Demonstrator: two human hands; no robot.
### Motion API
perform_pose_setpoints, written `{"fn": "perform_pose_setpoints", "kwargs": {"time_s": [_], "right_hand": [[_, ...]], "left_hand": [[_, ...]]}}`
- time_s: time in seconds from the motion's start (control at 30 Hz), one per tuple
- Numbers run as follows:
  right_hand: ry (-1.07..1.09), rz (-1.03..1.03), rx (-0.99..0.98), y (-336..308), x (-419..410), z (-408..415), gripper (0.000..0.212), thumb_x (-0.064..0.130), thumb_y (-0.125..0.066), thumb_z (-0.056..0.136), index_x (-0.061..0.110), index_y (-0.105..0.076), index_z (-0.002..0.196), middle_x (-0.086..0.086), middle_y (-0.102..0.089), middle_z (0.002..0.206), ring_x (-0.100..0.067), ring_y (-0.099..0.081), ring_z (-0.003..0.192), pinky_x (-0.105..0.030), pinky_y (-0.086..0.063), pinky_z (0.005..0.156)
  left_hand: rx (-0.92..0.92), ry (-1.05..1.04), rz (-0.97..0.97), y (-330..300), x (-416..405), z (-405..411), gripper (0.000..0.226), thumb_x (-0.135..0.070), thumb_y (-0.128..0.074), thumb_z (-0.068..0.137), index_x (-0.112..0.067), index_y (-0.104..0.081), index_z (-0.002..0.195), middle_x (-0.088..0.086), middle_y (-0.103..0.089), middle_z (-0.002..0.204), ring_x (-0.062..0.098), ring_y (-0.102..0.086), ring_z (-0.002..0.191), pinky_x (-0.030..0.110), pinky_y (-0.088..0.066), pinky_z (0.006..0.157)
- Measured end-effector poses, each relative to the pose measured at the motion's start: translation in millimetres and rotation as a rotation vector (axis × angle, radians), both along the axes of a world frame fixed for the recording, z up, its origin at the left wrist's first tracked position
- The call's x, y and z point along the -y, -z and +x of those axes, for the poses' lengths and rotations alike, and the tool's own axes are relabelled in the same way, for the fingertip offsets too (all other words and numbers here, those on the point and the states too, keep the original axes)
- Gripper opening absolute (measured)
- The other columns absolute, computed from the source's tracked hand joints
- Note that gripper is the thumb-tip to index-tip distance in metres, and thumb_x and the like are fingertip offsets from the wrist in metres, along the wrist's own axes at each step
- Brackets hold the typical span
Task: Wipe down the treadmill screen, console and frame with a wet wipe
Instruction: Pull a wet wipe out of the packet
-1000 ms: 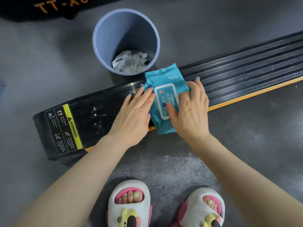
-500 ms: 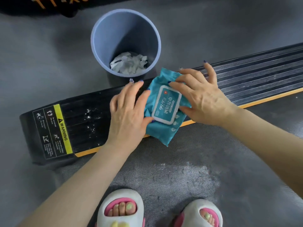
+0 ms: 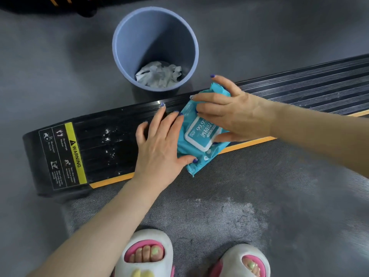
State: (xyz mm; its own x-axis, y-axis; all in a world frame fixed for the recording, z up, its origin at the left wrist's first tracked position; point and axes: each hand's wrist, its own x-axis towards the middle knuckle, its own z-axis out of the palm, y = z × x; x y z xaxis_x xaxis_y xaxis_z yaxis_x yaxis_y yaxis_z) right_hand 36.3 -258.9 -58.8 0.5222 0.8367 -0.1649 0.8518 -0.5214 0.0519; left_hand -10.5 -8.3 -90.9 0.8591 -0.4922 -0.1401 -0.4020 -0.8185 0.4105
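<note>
Your one head camera looks almost straight down, close to your hands (image 3: pixel 159 148) and probably the treadmill rail (image 3: pixel 111 140).

glossy plastic wipe pack (image 3: pixel 201 136), ribbed black rail (image 3: pixel 111 136), crumpled paper wipes (image 3: pixel 157 74).

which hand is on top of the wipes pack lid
The right hand: its fingers and thumb curl over the wipes pack at the white lid. The left hand only lies flat along the pack's left edge.
</note>
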Motion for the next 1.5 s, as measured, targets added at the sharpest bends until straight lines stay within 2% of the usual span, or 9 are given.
{"fn": "perform_pose_setpoints", "kwargs": {"time_s": [0.2,0.27,0.43,0.6,0.73,0.83,1.0,1.33,1.5], "right_hand": [[-0.099,-0.080,0.050,1.0,11.0,7.3,0.073,0.058,-0.024,0.105,0.003,-0.070,0.113,-0.006,-0.058,0.126,-0.026,-0.030,0.142,-0.060,-0.011,0.122],[-0.098,-0.040,0.059,3.2,8.9,8.4,0.074,0.056,-0.021,0.106,0.003,-0.072,0.105,-0.005,-0.060,0.120,-0.025,-0.033,0.140,-0.058,-0.013,0.122],[0.141,0.277,-0.018,-2.6,6.1,25.1,0.054,0.049,-0.041,0.104,0.012,-0.075,0.084,-0.007,-0.064,0.116,-0.029,-0.045,0.134,-0.060,-0.020,0.116],[0.569,0.437,0.058,-2.8,-3.2,25.3,0.031,0.040,-0.064,0.091,0.009,-0.063,0.087,-0.013,-0.062,0.118,-0.035,-0.049,0.131,-0.051,-0.025,0.110],[0.842,0.557,0.139,6.3,-20.8,2.1,0.027,0.028,-0.075,0.080,0.009,-0.056,0.078,-0.015,-0.060,0.122,-0.037,-0.047,0.129,-0.044,-0.030,0.104],[0.987,0.607,0.155,5.5,-29.7,-26.6,0.019,0.027,-0.075,0.083,0.010,-0.066,0.078,-0.016,-0.054,0.137,-0.036,-0.036,0.139,-0.046,-0.029,0.108],[1.083,0.496,-0.009,13.0,-49.0,-69.7,0.031,0.039,-0.080,0.077,0.012,-0.073,0.089,-0.018,-0.038,0.154,-0.035,-0.021,0.148,-0.053,-0.024,0.113],[1.086,0.577,0.062,15.1,-60.5,-78.2,0.015,0.017,-0.076,0.081,0.011,-0.069,0.069,-0.017,-0.051,0.143,-0.037,-0.032,0.144,-0.053,-0.025,0.112],[1.015,0.707,0.023,10.3,-72.8,-91.6,0.011,0.022,-0.072,0.086,0.017,-0.075,0.078,-0.018,-0.051,0.143,-0.038,-0.033,0.142,-0.057,-0.028,0.110]], "left_hand": [[-0.053,-0.016,-0.051,-4.0,10.8,5.8,0.090,-0.071,-0.048,0.083,-0.013,-0.038,0.151,-0.003,-0.032,0.161,0.021,-0.006,0.155,0.059,-0.013,0.119],[-0.030,-0.011,-0.023,-2.8,16.2,4.6,0.091,-0.066,-0.057,0.081,-0.010,-0.039,0.150,0.000,-0.034,0.160,0.023,-0.007,0.155,0.060,-0.013,0.118],[-0.009,-0.064,-0.143,-0.5,20.6,-0.7,0.098,-0.050,-0.082,0.070,-0.011,-0.038,0.148,0.001,-0.034,0.160,0.020,-0.010,0.155,0.054,-0.012,0.118],[0.006,-0.189,-0.402,-8.9,15.5,-3.1,0.096,-0.030,-0.092,0.060,-0.016,-0.035,0.135,0.005,-0.034,0.158,0.018,-0.023,0.151,0.047,-0.014,0.120],[0.119,-0.090,-0.320,-8.5,14.8,5.6,0.062,-0.024,-0.085,0.071,-0.018,-0.050,0.123,0.007,-0.033,0.159,0.024,-0.023,0.151,0.054,-0.018,0.116],[0.115,-0.037,-0.219,-6.8,14.6,14.1,0.061,-0.029,-0.079,0.078,-0.015,-0.054,0.133,0.003,-0.030,0.162,0.025,-0.015,0.153,0.058,-0.016,0.115],[0.113,0.052,-0.137,-6.5,15.4,19.9,0.067,-0.034,-0.070,0.082,-0.009,-0.049,0.141,0.002,-0.026,0.165,0.027,-0.010,0.154,0.061,-0.009,0.118],[0.120,0.100,-0.186,-3.3,11.7,24.5,0.069,-0.031,-0.082,0.079,-0.015,-0.054,0.140,0.004,-0.031,0.163,0.028,-0.013,0.155,0.062,-0.008,0.118],[0.083,0.144,-0.301,-2.7,13.1,24.6,0.030,-0.013,-0.081,0.077,-0.020,-0.069,0.104,0.007,-0.040,0.158,0.032,-0.015,0.154,0.061,-0.003,0.118]]}}
